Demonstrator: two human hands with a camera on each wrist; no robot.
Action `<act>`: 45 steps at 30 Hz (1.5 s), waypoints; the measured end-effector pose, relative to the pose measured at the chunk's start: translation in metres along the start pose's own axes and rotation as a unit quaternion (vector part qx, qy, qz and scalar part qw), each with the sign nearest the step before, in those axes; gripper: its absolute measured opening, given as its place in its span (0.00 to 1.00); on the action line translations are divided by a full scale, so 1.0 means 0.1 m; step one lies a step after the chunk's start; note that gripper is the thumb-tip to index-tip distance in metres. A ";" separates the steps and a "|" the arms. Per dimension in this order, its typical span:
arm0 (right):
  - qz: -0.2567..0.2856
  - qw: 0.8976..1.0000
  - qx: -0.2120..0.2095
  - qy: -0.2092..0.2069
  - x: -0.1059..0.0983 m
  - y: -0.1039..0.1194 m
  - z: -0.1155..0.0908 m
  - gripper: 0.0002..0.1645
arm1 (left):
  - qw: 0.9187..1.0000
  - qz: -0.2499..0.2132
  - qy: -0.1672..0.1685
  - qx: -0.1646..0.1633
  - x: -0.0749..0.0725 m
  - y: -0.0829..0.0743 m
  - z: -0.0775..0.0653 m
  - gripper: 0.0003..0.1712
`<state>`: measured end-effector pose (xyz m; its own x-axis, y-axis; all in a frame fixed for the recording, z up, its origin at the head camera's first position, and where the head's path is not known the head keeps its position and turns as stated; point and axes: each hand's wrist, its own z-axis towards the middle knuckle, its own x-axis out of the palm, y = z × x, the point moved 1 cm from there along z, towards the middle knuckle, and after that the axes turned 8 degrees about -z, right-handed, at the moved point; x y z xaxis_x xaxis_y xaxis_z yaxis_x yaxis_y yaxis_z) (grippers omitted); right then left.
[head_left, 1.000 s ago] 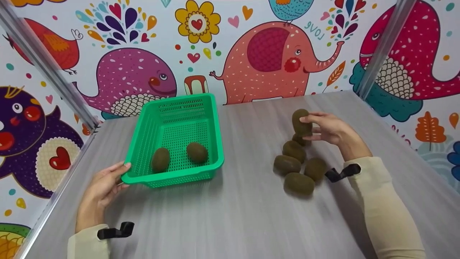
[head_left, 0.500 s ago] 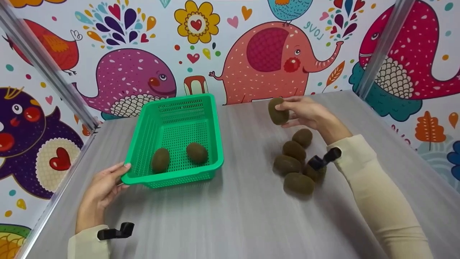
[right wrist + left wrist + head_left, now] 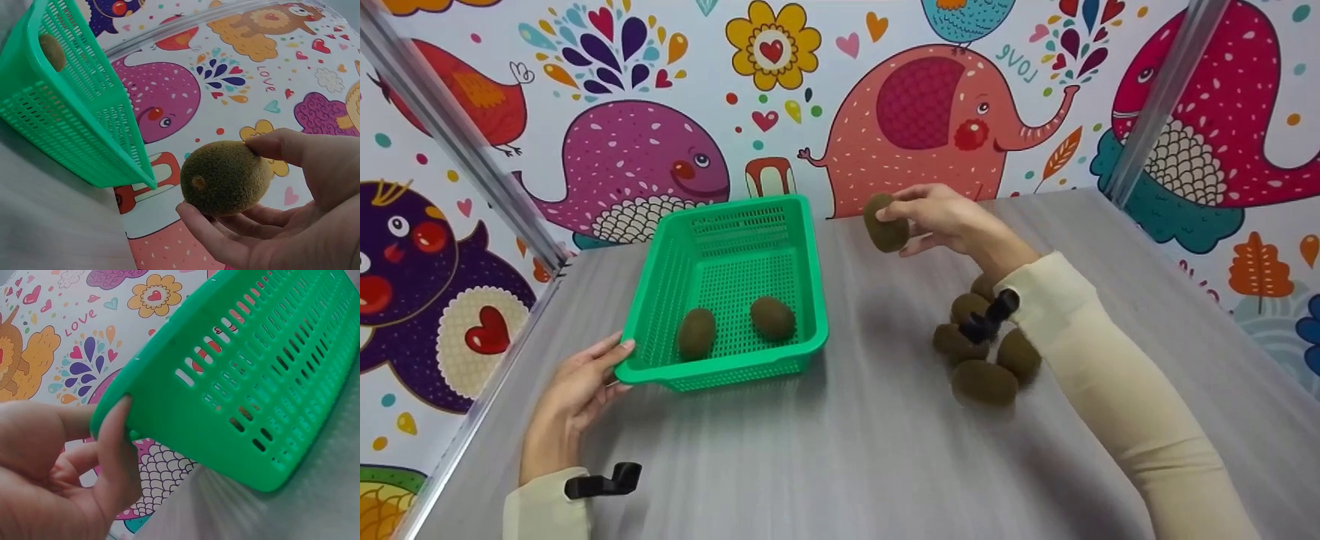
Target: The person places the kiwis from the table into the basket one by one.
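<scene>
My right hand [image 3: 941, 217] holds a brown kiwi [image 3: 886, 223] in the air, to the right of the green plastic basket [image 3: 819, 300]. In the right wrist view the thumb and fingers wrap the fuzzy kiwi [image 3: 225, 177] from one side. With my left hand [image 3: 577, 390] I pinch the basket's near left corner; the left wrist view shows the rim [image 3: 121, 391] between thumb and fingers. Inside the basket lie two kiwis, one left [image 3: 697, 334] and one right [image 3: 772, 319]. Several more sit in a cluster under my right forearm, the nearest kiwi [image 3: 984, 382] fully visible, others partly hidden.
The grey table [image 3: 840, 465] runs back to a wall [image 3: 787, 150] printed with cartoon animals. Metal posts stand at the left [image 3: 472, 142] and right [image 3: 1162, 112] corners. A black wrist mount [image 3: 990, 319] on the right sleeve hangs over the kiwi cluster.
My right hand has carried the kiwi leftward and slightly up from above the cluster toward the basket. My left hand and the basket have stayed in place.
</scene>
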<state>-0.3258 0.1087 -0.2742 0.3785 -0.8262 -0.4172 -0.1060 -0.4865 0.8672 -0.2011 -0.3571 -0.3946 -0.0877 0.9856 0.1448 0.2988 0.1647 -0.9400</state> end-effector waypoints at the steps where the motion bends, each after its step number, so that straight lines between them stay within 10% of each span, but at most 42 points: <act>1: -0.011 1.000 -0.004 0.000 0.04 0.03 0.01 0.31 | 1.000 0.004 -0.001 0.003 0.00 0.00 0.00 0.42; 23: -0.076 0.995 -0.047 0.049 0.93 0.24 0.28 0.33 | 1.000 0.003 0.001 0.003 0.01 -0.02 0.00 0.42; 45: -0.056 0.992 0.000 0.113 1.73 0.20 0.39 0.42 | 1.000 -0.007 -0.006 -0.002 0.00 0.00 0.01 0.42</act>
<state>-0.2980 -0.0551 -0.3401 0.5840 -0.6824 -0.4397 -0.0520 -0.5720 0.8186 -0.2021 -0.3575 -0.3947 -0.1040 0.9826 0.1536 0.3011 0.1783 -0.9368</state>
